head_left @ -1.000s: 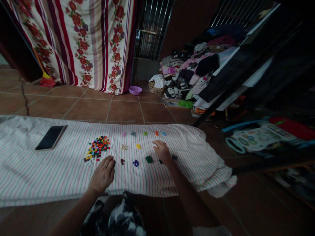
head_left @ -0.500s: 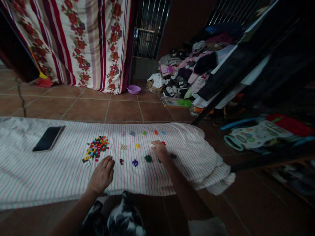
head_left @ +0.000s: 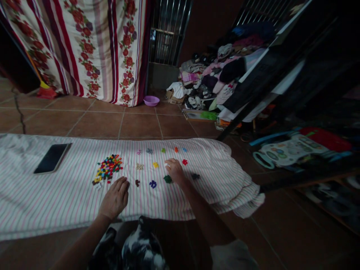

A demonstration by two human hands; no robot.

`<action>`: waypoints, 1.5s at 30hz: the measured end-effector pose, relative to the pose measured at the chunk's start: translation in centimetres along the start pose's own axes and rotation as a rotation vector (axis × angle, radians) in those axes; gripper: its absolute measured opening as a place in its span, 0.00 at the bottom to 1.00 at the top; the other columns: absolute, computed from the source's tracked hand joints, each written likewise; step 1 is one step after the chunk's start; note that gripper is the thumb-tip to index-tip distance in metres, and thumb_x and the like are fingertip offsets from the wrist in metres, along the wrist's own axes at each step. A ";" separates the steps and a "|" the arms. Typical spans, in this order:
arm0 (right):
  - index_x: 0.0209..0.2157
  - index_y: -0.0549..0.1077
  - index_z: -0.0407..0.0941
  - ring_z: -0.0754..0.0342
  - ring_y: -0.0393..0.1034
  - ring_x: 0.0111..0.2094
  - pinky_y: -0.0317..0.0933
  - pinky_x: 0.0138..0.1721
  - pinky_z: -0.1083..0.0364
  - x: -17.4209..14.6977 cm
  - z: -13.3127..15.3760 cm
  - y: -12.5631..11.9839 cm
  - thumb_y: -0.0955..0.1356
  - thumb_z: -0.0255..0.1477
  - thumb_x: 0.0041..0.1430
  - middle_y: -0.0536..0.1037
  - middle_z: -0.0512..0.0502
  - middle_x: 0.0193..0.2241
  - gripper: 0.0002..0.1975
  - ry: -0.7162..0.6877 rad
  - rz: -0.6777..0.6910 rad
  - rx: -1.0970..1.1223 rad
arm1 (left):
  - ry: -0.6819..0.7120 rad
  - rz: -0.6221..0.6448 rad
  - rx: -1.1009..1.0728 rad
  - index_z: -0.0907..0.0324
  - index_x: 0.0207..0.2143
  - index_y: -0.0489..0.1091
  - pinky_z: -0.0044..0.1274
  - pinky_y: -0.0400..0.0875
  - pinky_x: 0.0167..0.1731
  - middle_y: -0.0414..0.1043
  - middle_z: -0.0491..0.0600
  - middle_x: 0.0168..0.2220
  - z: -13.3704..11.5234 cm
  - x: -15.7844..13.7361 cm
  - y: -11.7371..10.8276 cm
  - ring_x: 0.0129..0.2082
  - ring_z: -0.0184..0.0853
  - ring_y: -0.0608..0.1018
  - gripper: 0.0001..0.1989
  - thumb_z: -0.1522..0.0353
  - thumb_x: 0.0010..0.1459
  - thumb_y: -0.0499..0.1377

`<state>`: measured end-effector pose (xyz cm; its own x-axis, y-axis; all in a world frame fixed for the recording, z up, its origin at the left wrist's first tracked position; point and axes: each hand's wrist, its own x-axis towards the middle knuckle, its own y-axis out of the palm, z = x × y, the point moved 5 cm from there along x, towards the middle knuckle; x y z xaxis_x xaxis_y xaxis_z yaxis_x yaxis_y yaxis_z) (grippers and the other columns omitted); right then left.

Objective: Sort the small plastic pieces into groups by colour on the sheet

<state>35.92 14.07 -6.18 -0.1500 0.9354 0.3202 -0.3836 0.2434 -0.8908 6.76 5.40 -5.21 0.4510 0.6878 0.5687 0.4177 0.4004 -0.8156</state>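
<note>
My left hand [head_left: 116,197] lies palm down on the striped cloth, fingers stretched out, beside a mixed pile of small coloured pieces [head_left: 109,166]. My right hand [head_left: 174,170] reaches over the sorted groups, fingers bent down, with a small white piece [head_left: 166,164] at the fingertips. Yellow pieces [head_left: 155,165] are left of it, red ones [head_left: 185,162] to its right, dark green ones [head_left: 168,179] just below. Beige [head_left: 140,166], brown [head_left: 137,183] and dark blue [head_left: 152,184] groups lie between my hands. The pieces are too small to tell their exact kind.
A dark-screened phone or tablet [head_left: 52,158] lies on the cloth [head_left: 70,202] at left. Pink, grey, lime [head_left: 163,150], orange and light blue groups form the far row. Beyond are a purple basin [head_left: 151,101], a floral curtain [head_left: 95,48] and a clothes heap [head_left: 210,77].
My right hand has shifted slightly left, the white piece moving with its fingertips, and the red group now shows fully. My left hand stays in place. The whole view has shifted a little.
</note>
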 end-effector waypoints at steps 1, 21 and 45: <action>0.44 0.76 0.42 0.49 0.68 0.46 0.62 0.51 0.49 -0.1 -0.1 0.0 0.64 0.21 0.56 0.77 0.39 0.43 0.15 0.001 -0.011 0.013 | 0.000 0.002 -0.007 0.63 0.46 0.67 0.36 0.71 0.52 0.71 0.57 0.47 0.0 0.0 0.0 0.54 0.41 0.70 0.14 0.75 0.58 0.50; 0.41 0.77 0.42 0.49 0.70 0.43 0.63 0.49 0.50 -1.5 -5.8 -4.8 0.61 0.25 0.56 0.78 0.40 0.39 0.16 0.213 -0.255 0.043 | 0.018 -0.004 -0.012 0.62 0.47 0.66 0.36 0.70 0.53 0.71 0.57 0.48 0.0 -0.1 0.0 0.54 0.41 0.69 0.15 0.75 0.58 0.50; 0.35 0.79 0.45 0.52 0.72 0.39 0.62 0.44 0.55 -0.2 -7.3 -4.0 0.64 0.22 0.53 0.80 0.45 0.36 0.12 0.150 0.023 -0.087 | 0.031 -0.023 0.002 0.61 0.47 0.67 0.35 0.72 0.51 0.71 0.55 0.47 -0.2 0.3 -0.5 0.53 0.41 0.70 0.15 0.75 0.58 0.50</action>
<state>44.18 14.76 -5.03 -0.0177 0.9672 0.2536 -0.3002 0.2368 -0.9240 6.83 5.24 -4.63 0.4655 0.6592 0.5906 0.4265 0.4177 -0.8023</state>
